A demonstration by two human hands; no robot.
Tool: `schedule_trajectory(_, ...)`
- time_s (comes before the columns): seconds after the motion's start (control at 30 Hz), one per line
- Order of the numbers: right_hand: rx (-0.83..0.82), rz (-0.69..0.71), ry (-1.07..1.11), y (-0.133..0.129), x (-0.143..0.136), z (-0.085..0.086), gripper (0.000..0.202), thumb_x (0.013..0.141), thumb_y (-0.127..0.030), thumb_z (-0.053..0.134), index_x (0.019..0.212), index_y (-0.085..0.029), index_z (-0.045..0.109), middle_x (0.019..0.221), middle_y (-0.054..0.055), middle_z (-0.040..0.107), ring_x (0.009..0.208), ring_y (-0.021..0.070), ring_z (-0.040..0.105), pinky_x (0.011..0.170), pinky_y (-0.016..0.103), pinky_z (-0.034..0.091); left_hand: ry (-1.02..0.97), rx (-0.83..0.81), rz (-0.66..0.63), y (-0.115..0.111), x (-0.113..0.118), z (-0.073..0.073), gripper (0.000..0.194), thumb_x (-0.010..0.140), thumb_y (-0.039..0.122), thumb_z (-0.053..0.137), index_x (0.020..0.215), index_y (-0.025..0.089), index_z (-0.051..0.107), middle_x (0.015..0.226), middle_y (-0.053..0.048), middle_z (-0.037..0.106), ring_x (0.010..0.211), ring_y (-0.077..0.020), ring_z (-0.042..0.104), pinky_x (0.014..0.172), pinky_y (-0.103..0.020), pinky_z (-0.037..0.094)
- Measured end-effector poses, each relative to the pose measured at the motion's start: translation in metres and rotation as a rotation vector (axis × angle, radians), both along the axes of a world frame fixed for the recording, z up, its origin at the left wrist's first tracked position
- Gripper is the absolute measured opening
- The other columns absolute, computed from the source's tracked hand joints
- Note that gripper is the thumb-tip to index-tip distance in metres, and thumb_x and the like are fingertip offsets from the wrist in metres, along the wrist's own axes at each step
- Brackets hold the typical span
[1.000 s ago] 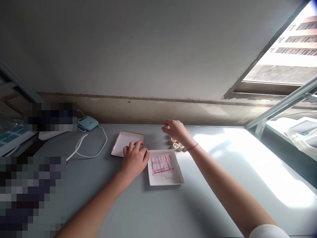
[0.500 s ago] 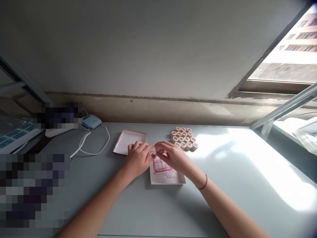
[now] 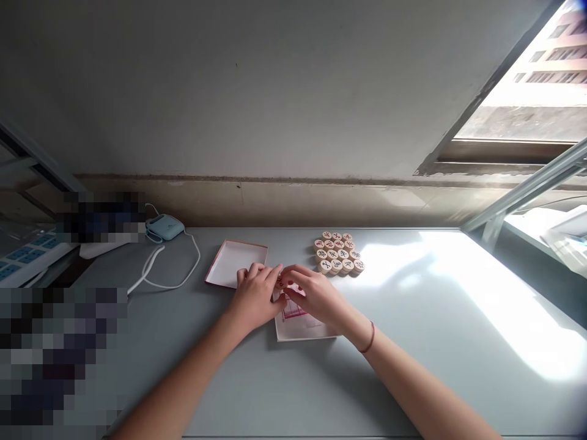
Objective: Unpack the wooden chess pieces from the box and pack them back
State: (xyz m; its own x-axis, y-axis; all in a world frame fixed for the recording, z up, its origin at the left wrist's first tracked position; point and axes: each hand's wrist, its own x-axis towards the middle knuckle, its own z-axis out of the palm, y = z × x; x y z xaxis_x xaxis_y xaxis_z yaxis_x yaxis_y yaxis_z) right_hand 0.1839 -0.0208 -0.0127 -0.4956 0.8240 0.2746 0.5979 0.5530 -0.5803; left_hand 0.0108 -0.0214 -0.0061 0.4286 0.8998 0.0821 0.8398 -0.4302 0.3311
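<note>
Over the far left part of a shallow white box [image 3: 306, 333], my two hands meet. My left hand [image 3: 257, 298] has its thumb and forefinger closed around a round wooden Chinese chess piece [image 3: 279, 282], marked with a dark character. Curled fingers of my right hand [image 3: 315, 294] reach the same piece from the right; whether they hold another one is hidden. Inside the box lies a clear plastic sheet with pink grid lines [image 3: 293, 309], partly covered by my right hand. Beyond the box, several Chinese chess pieces [image 3: 338, 254] stand stacked in close rows.
The white box lid [image 3: 241, 260] lies inside up, left of the box and partly behind my left hand. Further left are a light blue device [image 3: 166, 227], a white cable [image 3: 195, 266] and a power strip [image 3: 30, 253]. A wall [image 3: 275, 205] borders the table's back.
My right hand has moved left, closer to my left hand. The piece seen under its fingers before is now out of sight. The camera view has shifted slightly.
</note>
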Motion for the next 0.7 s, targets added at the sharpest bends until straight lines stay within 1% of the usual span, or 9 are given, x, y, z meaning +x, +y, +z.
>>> schedule_trajectory(0.13,0.040,0.027,-0.019,-0.002,-0.001,0.000,0.023,0.089,-0.009,0.049,0.098,-0.021,0.066,0.112,0.007,0.064,0.088,0.0158,0.066,0.078,0.029,0.051,-0.010,-0.019,-0.015,0.000,-0.001,0.002,0.054,0.079,0.023,0.056,0.133,0.020,0.049,0.116,-0.007,0.067,0.114,-0.0279,0.048,0.088,-0.044,0.034)
schedule_trajectory(0.2,0.076,-0.018,0.023,0.003,0.006,0.005,0.022,0.089,-0.011,0.048,0.099,-0.021,0.066,0.111,0.008,0.064,0.090,0.0164,0.065,0.077,0.028,0.051,-0.010,-0.012,-0.012,0.001,0.001,0.002,0.048,0.082,0.024,0.056,0.129,0.021,0.052,0.113,-0.006,0.068,0.113,-0.0273,0.049,0.086,-0.044,0.034)
schedule_trajectory(0.27,0.086,-0.131,0.046,0.015,0.018,0.011,0.020,0.089,-0.015,0.048,0.098,-0.019,0.066,0.107,0.008,0.065,0.083,0.0156,0.065,0.073,0.027,0.051,0.007,-0.004,-0.008,0.002,0.004,0.001,0.038,0.086,0.029,0.055,0.122,0.022,0.057,0.107,-0.005,0.069,0.110,-0.0266,0.051,0.085,-0.043,0.034)
schedule_trajectory(0.37,0.049,-0.417,-0.083,0.046,0.042,0.021,0.020,0.087,-0.021,0.049,0.096,-0.017,0.067,0.101,0.008,0.066,0.070,0.0143,0.064,0.069,0.027,0.048,0.067,0.013,-0.011,0.005,0.011,0.001,0.029,0.089,0.035,0.053,0.112,0.021,0.062,0.101,-0.005,0.069,0.103,-0.0260,0.055,0.085,-0.043,0.033)
schedule_trajectory(0.4,0.025,-0.526,-0.167,0.058,0.049,0.024,0.021,0.086,-0.023,0.050,0.098,-0.018,0.067,0.102,0.008,0.067,0.072,0.0160,0.064,0.069,0.028,0.047,0.096,0.018,-0.013,0.005,0.013,0.002,0.027,0.089,0.034,0.053,0.109,0.021,0.063,0.100,-0.006,0.069,0.100,-0.0258,0.056,0.084,-0.043,0.033)
schedule_trajectory(0.43,-0.009,-0.592,-0.255,0.070,0.054,0.027,0.023,0.086,-0.025,0.051,0.101,-0.018,0.067,0.104,0.009,0.067,0.079,0.0187,0.064,0.068,0.028,0.046,0.126,0.022,-0.015,0.006,0.015,0.002,0.024,0.090,0.032,0.052,0.107,0.020,0.064,0.100,-0.006,0.069,0.098,-0.0256,0.056,0.083,-0.043,0.033)
schedule_trajectory(0.5,-0.117,-0.678,-0.424,0.092,0.061,0.030,0.028,0.085,-0.029,0.050,0.105,-0.018,0.067,0.105,0.011,0.067,0.087,0.0226,0.064,0.066,0.028,0.043,0.175,0.024,-0.018,0.006,0.018,0.004,0.021,0.090,0.025,0.049,0.103,0.019,0.064,0.098,-0.007,0.069,0.095,-0.0250,0.057,0.082,-0.042,0.033)
schedule_trajectory(0.6,-0.251,-0.690,-0.558,0.114,0.062,0.029,0.025,0.080,-0.028,0.055,0.097,-0.016,0.070,0.091,0.013,0.069,0.081,0.0249,0.064,0.059,0.028,0.040,0.198,0.021,-0.019,0.006,0.020,0.006,0.020,0.089,0.019,0.046,0.097,0.019,0.064,0.094,-0.007,0.069,0.092,-0.0242,0.058,0.080,-0.041,0.033)
schedule_trajectory(0.7,-0.291,-0.666,-0.588,0.125,0.059,0.023,0.016,0.074,-0.022,0.060,0.082,-0.014,0.071,0.079,0.014,0.068,0.071,0.0247,0.064,0.056,0.028,0.038,0.182,0.035,-0.002,0.006,0.021,0.004,0.018,0.088,0.021,0.049,0.096,0.019,0.065,0.093,-0.006,0.069,0.091,-0.0241,0.058,0.080,-0.041,0.033)
